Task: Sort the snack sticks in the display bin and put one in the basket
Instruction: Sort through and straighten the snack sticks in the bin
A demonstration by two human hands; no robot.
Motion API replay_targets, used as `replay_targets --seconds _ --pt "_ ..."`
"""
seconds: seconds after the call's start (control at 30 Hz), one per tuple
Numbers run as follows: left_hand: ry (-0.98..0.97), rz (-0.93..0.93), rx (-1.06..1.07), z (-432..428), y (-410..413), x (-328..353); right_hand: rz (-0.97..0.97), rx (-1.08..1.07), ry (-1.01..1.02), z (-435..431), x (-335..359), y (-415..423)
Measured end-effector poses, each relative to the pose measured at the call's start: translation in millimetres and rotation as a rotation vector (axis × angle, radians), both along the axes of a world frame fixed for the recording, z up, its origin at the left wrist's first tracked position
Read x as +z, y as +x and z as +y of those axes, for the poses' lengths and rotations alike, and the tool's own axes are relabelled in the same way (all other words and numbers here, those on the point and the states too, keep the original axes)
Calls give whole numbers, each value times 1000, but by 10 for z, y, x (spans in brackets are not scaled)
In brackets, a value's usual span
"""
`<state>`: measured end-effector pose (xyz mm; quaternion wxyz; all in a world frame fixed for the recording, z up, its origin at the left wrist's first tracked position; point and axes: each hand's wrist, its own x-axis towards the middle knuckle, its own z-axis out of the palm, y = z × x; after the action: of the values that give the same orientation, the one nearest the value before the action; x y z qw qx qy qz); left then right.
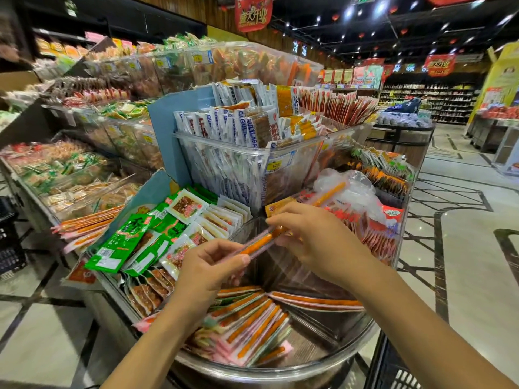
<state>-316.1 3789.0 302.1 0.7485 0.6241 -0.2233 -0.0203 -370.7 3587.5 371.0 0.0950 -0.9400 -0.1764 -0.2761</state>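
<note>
An orange snack stick point(259, 243) in a clear wrapper is held between both hands above the round display bin point(323, 363). My left hand point(209, 269) pinches its near end, and my right hand point(311, 235) pinches its far end. Below them, several orange snack sticks point(252, 324) with pink and green edges lie in a pile on the bin floor. More sticks point(317, 301) lie along a clear divider at the right. A dark basket point(393, 369) shows at the bottom right, partly hidden by my right arm.
Green snack packets point(134, 242) fill the compartment to the left. A clear bin of white packets point(238, 164) stands behind. Red packets point(376, 234) and a crumpled plastic bag point(348, 189) lie at the right. A black crate point(8, 237) sits on the floor at far left.
</note>
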Motion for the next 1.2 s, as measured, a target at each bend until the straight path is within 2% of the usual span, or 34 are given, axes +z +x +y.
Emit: replay_targets --seconds 0.2,0.3,0.47,0.57,0.63,0.77,0.93,1.2 --pt "-156 -52 13 180 101 300 26 28 229 138 84 34" --pt "-169 -94 7 151 136 401 58 0 429 189 120 15" --pt "62 -49 -60 -136 -5 263 69 -24 739 174 91 77" --pt "151 -52 -160 -324 -132 99 89 -26 848 143 45 71" --pt "182 -67 -138 -384 -139 33 107 -21 905 118 18 49" --pt "267 -115 -95 -398 -72 3 123 -13 956 57 33 9" --pt "397 -198 -156 -348 -17 -56 -8 10 1047 -70 268 -10" --pt "538 -332 -95 -336 117 -82 -86 -36 919 -267 375 -56"
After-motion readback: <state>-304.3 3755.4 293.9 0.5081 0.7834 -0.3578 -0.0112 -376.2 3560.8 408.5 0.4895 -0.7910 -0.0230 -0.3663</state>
